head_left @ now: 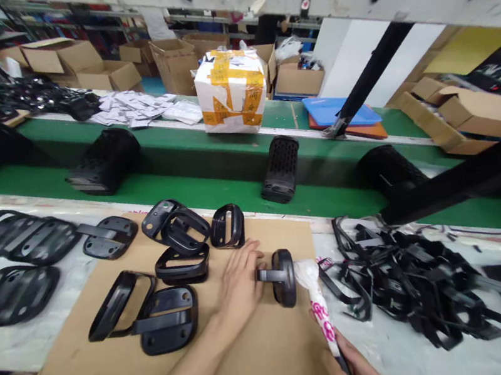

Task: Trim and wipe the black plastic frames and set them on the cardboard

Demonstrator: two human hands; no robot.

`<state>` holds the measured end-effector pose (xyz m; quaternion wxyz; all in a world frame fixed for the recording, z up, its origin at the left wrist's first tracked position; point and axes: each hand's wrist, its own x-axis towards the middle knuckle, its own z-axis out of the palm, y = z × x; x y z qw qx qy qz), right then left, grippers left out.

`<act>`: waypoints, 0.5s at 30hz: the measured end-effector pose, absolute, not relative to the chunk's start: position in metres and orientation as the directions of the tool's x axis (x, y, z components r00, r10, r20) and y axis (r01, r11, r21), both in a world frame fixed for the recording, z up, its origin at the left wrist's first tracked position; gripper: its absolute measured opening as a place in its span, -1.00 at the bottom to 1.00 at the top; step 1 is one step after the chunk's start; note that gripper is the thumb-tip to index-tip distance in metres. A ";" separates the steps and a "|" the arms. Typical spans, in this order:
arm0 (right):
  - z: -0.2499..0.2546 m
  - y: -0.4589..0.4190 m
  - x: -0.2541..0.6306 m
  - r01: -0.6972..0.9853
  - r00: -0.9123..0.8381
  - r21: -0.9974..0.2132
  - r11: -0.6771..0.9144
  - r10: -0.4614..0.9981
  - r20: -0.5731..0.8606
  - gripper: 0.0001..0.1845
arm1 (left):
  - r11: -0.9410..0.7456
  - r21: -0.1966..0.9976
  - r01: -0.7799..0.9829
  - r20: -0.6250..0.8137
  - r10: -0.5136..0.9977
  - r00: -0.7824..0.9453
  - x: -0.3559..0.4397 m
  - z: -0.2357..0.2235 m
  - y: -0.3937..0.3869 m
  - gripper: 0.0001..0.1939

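My left hand (240, 274) is low over a brown cardboard sheet (259, 363), with its thumb side at the strap end of a black bracket (284, 278), which stands on edge. The fingers close over that end and partly hide it. In my right hand (350, 368) is a white-wrapped hammer (320, 312) with pink marks on its handle and a pale, blurred head beside the bracket. Left of my left hand, several black plates with loops lie on the cardboard, among them a plate with a strap (171, 333) and a smaller loop (227, 226).
A tangled heap of black strips (408, 283) lies on the right. More black plates (13, 295) lie at the left. Beyond the worktop edge, dark perforated housings (280, 167) rest on a green conveyor belt (212, 184). A black post (370, 76) slants up at the right.
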<state>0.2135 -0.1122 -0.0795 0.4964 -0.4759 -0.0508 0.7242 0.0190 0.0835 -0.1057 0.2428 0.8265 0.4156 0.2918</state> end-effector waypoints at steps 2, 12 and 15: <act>-0.074 -0.113 0.219 -0.783 -0.178 -0.397 -0.479 0.783 -0.596 -0.58 | -0.540 0.637 0.550 0.285 0.828 0.483 0.019 -0.106 0.084 -0.70; -0.089 -0.128 0.196 -0.380 0.315 -0.785 -0.489 0.729 -0.607 -0.36 | -0.540 0.629 0.559 0.278 0.828 0.487 0.020 -0.102 0.084 -0.73; -0.092 -0.126 0.190 -0.064 0.358 -0.883 -0.464 0.816 -0.454 -0.38 | -0.530 0.638 0.559 0.256 0.830 0.495 0.020 -0.101 0.083 -0.66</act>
